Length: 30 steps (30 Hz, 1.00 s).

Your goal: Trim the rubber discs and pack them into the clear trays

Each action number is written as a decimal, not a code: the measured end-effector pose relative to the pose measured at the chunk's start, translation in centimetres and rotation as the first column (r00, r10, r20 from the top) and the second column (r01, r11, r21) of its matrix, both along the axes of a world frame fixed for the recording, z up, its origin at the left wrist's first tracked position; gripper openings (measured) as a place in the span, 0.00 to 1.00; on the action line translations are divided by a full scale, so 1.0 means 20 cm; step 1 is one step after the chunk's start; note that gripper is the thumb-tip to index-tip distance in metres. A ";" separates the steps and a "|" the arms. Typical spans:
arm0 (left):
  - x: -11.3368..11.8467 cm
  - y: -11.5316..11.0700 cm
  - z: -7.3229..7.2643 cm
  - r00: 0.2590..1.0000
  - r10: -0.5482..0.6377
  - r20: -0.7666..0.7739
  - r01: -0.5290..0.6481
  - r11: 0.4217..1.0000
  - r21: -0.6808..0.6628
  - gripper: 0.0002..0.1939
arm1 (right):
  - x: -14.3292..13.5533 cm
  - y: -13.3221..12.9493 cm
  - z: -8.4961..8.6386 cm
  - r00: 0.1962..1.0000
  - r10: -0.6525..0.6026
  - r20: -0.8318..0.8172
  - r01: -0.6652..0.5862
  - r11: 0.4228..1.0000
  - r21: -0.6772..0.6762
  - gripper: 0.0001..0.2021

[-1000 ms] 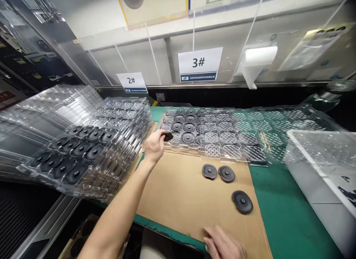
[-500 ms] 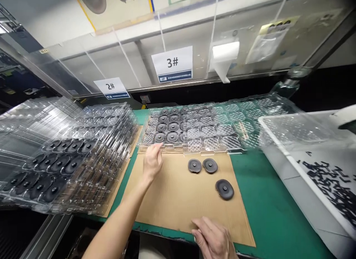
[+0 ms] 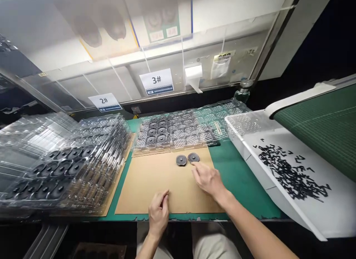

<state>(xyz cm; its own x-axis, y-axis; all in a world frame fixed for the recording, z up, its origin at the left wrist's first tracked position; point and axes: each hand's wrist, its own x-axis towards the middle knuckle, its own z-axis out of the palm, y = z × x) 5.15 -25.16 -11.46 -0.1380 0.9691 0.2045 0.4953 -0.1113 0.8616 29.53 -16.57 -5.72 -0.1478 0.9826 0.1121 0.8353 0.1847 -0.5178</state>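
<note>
Two round black discs [image 3: 181, 160] with raised centres lie side by side on a brown cardboard sheet [image 3: 141, 184]. My right hand [image 3: 207, 180] reaches in from the lower right, fingertips at the lower edge of the right-hand disc [image 3: 193, 157]; thumb and forefinger are a little apart. Its palm faces down and hides the cardboard beneath. Near the front edge of the cardboard, my left hand [image 3: 158, 210] is closed, thumb against curled fingers. Whatever it may hold is hidden. Behind the discs, a clear plastic tray [image 3: 178, 142] holds similar black discs in its left pockets.
Stacked clear trays [image 3: 102, 158] with black discs stand at left. At right, a white bin [image 3: 250, 160] contains many small black pieces [image 3: 292, 173], beside a green belt [image 3: 319, 121]. A glass jar [image 3: 243, 90] stands behind. Signs [image 3: 156, 82] hang on the back panel.
My left hand has come back from the tray to the cardboard's front edge. My right hand has moved forward to the discs. The third disc no longer shows. The view has shifted.
</note>
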 end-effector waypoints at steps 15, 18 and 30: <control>-0.03 -0.17 0.11 0.831 0.219 0.512 -0.012 0.927 -0.375 0.35 | -0.35 -0.07 0.03 0.889 0.403 0.220 -0.363 0.910 -0.202 0.10; -0.03 -0.28 0.15 0.596 0.305 0.743 0.192 0.844 -0.500 0.31 | -0.34 -0.29 0.05 0.788 0.585 0.192 -0.556 0.810 -0.185 0.16; 0.00 -0.45 0.33 0.502 0.403 0.765 0.007 0.883 -0.470 0.23 | -0.41 -0.63 -0.02 0.746 0.176 -0.642 -0.456 0.838 -0.299 0.22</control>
